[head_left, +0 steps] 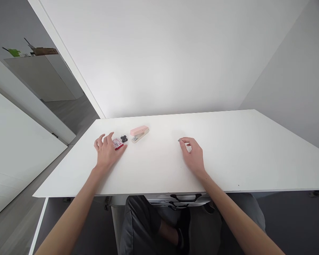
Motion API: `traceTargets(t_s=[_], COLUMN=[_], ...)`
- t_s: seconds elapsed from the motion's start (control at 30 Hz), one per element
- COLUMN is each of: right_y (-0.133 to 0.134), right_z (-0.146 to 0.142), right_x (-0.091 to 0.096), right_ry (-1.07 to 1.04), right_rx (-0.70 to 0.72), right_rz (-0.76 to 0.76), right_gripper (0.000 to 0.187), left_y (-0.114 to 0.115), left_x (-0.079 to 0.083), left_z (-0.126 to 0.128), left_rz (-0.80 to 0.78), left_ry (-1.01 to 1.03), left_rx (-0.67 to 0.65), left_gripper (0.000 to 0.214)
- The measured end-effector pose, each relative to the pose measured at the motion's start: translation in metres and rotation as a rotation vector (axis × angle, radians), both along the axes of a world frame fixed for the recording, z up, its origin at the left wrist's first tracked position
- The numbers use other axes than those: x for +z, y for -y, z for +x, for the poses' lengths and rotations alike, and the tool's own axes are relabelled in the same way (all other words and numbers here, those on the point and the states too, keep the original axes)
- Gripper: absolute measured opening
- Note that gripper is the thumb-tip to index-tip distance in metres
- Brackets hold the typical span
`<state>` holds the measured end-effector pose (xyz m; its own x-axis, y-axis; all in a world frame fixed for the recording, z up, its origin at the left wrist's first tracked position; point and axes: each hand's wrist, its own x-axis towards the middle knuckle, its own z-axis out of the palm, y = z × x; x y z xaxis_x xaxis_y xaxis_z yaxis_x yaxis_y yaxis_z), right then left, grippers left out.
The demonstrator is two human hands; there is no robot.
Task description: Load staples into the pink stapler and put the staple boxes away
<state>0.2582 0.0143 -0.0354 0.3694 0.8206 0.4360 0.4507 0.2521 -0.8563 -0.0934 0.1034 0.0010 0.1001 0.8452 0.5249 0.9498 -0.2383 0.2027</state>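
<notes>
At the left of the table, my left hand [105, 153] is open, its fingers spread around a small red and white box [117, 143]. Whether it touches the box I cannot tell. Just beyond the thumb lies a dark staple remover [124, 139]. A pink and cream stapler [139, 133] rests to the right of that, its top raised at the front end. Further right, my right hand [192, 153] pinches a small grey metallic piece, apparently a strip of staples [179, 140], between thumb and forefinger, low over the table.
The white table [223, 156] meets a white wall at the back. Below its front edge are drawers with black handles [186, 198] and my legs. A doorway on the left shows a cabinet [39, 76] with things on top.
</notes>
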Motion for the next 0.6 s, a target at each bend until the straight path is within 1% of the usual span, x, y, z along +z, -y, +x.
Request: traceTargets(t_s=[0.1,0.2,0.27,0.37,0.47,0.53,0.6], right_y=[0.000,0.001,0.001,0.002,0.007,0.013,0.021], right_z=[0.000,0.000,0.000,0.000,0.001,0.002,0.002], right_x=[0.000,0.000,0.001,0.001,0.000,0.000,0.003], right_ry=[-0.008,-0.017,-0.029,-0.069,-0.139,-0.191,-0.236], right_rx=[0.003,0.004,0.003,-0.002,0.016,0.079,0.195], right_rz=[-0.014,-0.023,-0.028,-0.055,-0.109,-0.152,-0.186], right_gripper=[0.030,0.031,0.031,0.033,0.037,0.039,0.040], left_y=[-0.003,-0.003,0.001,0.018,0.044,0.061,0.076], left_x=[0.000,-0.001,-0.001,0.001,0.005,0.007,0.006], left_z=[-0.013,-0.014,-0.010,-0.001,0.014,0.028,0.044], left_rz=[-0.053,-0.105,-0.126,-0.095,-0.046,-0.067,-0.101], left_ry=[-0.052,-0.058,-0.039,0.004,0.077,0.138,0.203], left_rx=[-0.007,-0.033,-0.045,-0.102,-0.232,-0.317,-0.393], left_gripper=[0.077,0.065,0.062,0.061,0.059,0.061,0.067])
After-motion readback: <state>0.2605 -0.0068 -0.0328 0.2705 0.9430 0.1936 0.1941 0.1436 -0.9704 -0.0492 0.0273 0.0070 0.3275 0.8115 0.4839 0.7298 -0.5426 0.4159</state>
